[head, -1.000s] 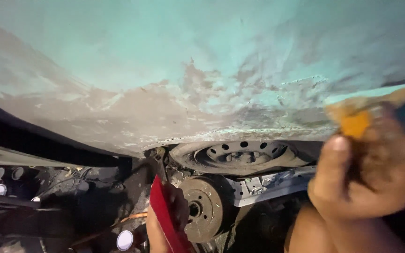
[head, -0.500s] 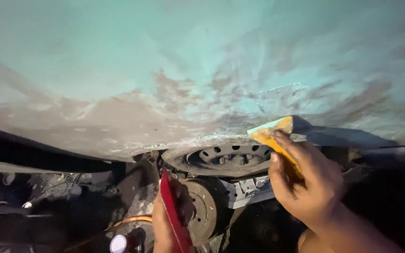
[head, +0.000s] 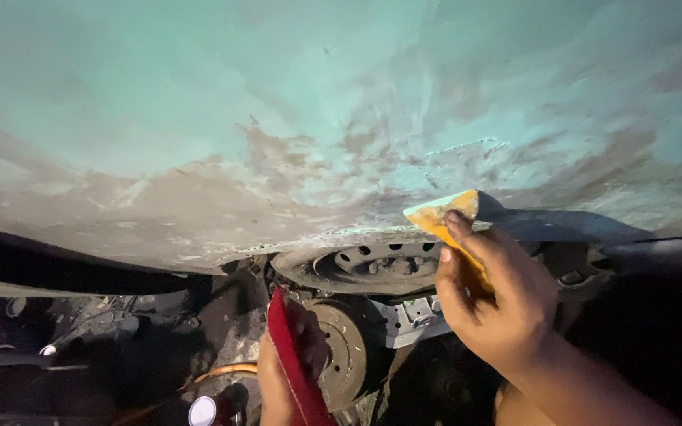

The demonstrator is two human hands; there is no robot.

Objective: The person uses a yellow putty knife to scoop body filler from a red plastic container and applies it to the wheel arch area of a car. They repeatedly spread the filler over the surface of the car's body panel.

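Fingers lower on yellow spreader

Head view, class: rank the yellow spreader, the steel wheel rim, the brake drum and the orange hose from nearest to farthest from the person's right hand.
1. Yellow spreader, held in the right hand.
2. Steel wheel rim, just left of it.
3. Brake drum, lower left.
4. Orange hose, far lower left.

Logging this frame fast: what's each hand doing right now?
Left hand: closed on a red flat tool.
Right hand: closed on a yellow spreader against the car panel.
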